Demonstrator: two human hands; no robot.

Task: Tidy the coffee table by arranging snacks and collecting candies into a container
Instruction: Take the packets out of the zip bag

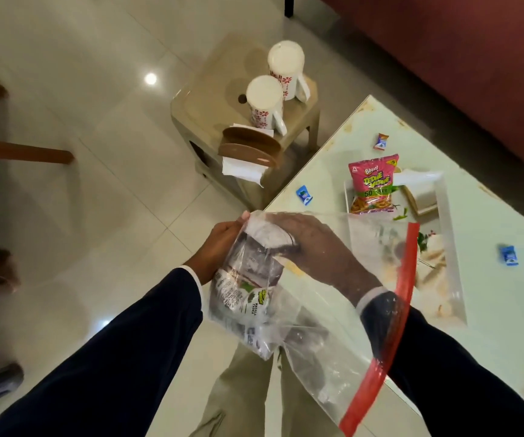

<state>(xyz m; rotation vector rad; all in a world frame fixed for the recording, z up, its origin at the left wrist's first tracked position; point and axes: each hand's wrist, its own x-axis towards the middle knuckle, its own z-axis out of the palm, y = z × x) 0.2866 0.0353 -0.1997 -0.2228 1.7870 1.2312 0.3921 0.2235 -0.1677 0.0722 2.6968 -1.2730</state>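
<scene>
I hold a clear zip bag (323, 348) with a red seal strip over the near corner of the glass coffee table (490, 310). My left hand (219, 244) grips the bag's closed end from outside. My right hand (314, 247) is inside the bag, fingers closed on a snack packet (244, 291) that lies in it. A pink Bingo snack packet (372, 184) leans on a white tray (443, 197). Blue candies lie at the table's left edge (304, 194) and at the right (509, 255), and a red-and-blue candy (381, 141) sits farther back.
A beige plastic stool (210, 105) left of the table carries two white flowered mugs (265, 100) and a brown napkin holder (248, 149). A dark red sofa (475, 58) runs behind the table. Wooden chair legs (21, 152) stand on the tiled floor at left.
</scene>
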